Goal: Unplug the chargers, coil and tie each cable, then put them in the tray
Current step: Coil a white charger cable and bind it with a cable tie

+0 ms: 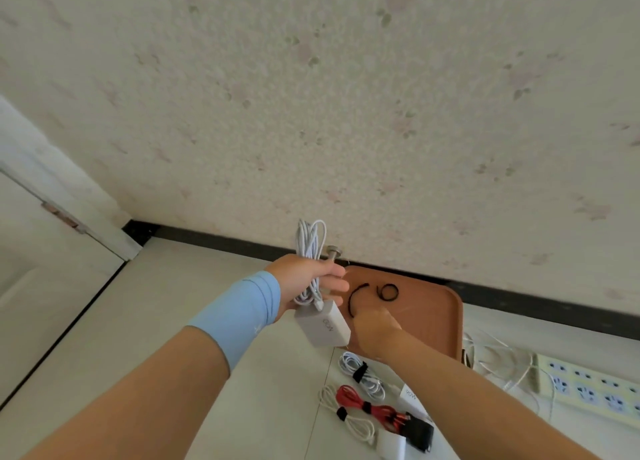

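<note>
- Your left hand (308, 283) is closed round a coiled white cable (310, 243) – the loops stick up above your fist, and the white charger (323, 324) hangs below it, just left of the tray (433, 321).
- The grey print on that charger is too blurred to read.
- Your right hand (375, 328), fingers curled, holds the lower end of a black strap (356, 293) over the tray.
- A second black tie (388, 292) lies looped inside the tray.
- In front of the tray lie a tied white bundle (363, 373), a red bundle (360, 402) and a second charger (410, 395) – it seems to read "90W".
- A power strip (588, 387) lies right of the tray.
</note>
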`<state>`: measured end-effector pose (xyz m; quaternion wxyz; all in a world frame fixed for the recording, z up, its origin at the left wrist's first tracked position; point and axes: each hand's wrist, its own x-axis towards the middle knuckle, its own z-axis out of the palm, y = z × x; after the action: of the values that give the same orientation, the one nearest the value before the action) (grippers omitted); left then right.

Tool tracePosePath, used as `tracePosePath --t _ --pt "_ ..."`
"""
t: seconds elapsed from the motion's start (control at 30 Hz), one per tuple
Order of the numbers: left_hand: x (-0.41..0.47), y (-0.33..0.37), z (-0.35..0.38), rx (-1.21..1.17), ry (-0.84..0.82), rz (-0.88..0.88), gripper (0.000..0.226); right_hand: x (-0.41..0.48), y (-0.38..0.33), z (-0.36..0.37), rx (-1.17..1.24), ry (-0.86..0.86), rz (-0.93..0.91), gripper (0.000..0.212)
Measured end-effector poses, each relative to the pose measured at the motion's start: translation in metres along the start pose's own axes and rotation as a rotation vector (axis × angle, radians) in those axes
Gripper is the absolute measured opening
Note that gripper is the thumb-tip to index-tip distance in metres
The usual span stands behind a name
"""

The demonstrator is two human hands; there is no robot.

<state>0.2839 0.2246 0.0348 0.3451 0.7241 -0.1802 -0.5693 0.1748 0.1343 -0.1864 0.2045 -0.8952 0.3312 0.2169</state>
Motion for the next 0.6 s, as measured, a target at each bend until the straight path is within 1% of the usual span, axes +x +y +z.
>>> tracePosePath --t 0.03,0.1,0.13,0.17,0.2,0.27,0.3,0.37,0.4,0.43,0.5,0.57,0.6 --pt "0.000 0.001 0.000 0.011 -0.004 -0.002 0.029 0.000 0.000 -0.003 0.061 0.007 0.008 0.027" --pt "0.000 0.005 0.000 0.024 -0.010 0.000 0.028 -0.003 0.003 -0.010 0.143 0.020 0.013 0.012" --pt "-0.001 0.007 0.000 0.023 -0.011 0.011 0.028 -0.006 0.004 -0.017 0.201 0.038 0.003 0.014" --pt "-0.003 0.011 0.000 0.022 -0.013 0.027 0.028 -0.012 0.003 -0.026 0.297 0.072 0.000 0.022" --pt "-0.006 0.014 0.001 0.019 -0.011 0.045 0.028 -0.016 0.004 -0.036 0.419 0.114 -0.007 0.026" --pt "-0.013 0.021 0.005 0.000 -0.007 0.069 0.029 -0.032 0.004 -0.066 0.611 0.184 -0.016 0.025" --pt "-0.017 0.024 0.007 -0.012 -0.006 0.073 0.030 -0.040 0.005 -0.082 0.675 0.194 -0.010 0.033" --pt "-0.026 0.031 0.015 0.001 -0.015 0.074 0.034 -0.062 0.007 -0.116 0.718 0.197 -0.024 0.057" --pt "-0.031 0.035 0.019 0.023 -0.021 0.075 0.036 -0.072 0.008 -0.129 0.710 0.207 -0.027 0.061" --pt "-0.036 0.038 0.023 0.037 -0.029 0.080 0.036 -0.083 0.010 -0.143 0.697 0.226 -0.029 0.061" --pt "-0.045 0.043 0.030 0.063 -0.031 0.100 0.036 -0.108 0.015 -0.168 0.701 0.271 -0.010 0.052" --pt "-0.056 0.048 0.039 0.087 -0.016 0.139 0.031 -0.137 0.020 -0.189 0.745 0.312 0.032 0.031" --pt "-0.062 0.050 0.044 0.077 -0.009 0.162 0.029 -0.152 0.021 -0.198 0.778 0.326 0.055 0.027"
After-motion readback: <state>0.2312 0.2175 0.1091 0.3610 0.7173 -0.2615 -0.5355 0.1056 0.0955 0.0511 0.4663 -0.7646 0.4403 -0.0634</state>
